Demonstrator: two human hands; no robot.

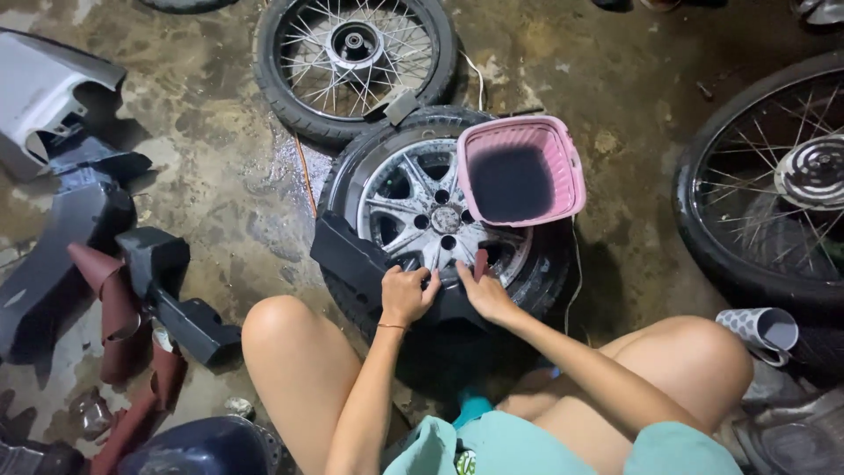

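- A black plastic fairing panel (360,259) is laid across the near edge of a car wheel with a silver alloy rim (413,207), which lies flat on the wet concrete floor (220,167).
- The panel is gripped by the left hand (406,295), its fingers curled shut over the top edge.
- A small strip of reddish-brown sandpaper (480,262) is pinched in the right hand (485,295) and pressed against the panel just beside the left hand.
- A square pink plastic basin (520,169), holding dark water, is set on the far right side of the tyre.
- A spoked motorcycle wheel (353,62) is seen lying beyond the car wheel, touching it; another spoked wheel (774,185) stands at the right edge.
- Dark-red sandpaper sheets (114,308) and black fairing parts (167,290) are scattered on the left, beside a grey body panel (40,97).
- A patterned grey cup (760,330) is lying on its side near the right knee.
- No labels or signs can be made out.
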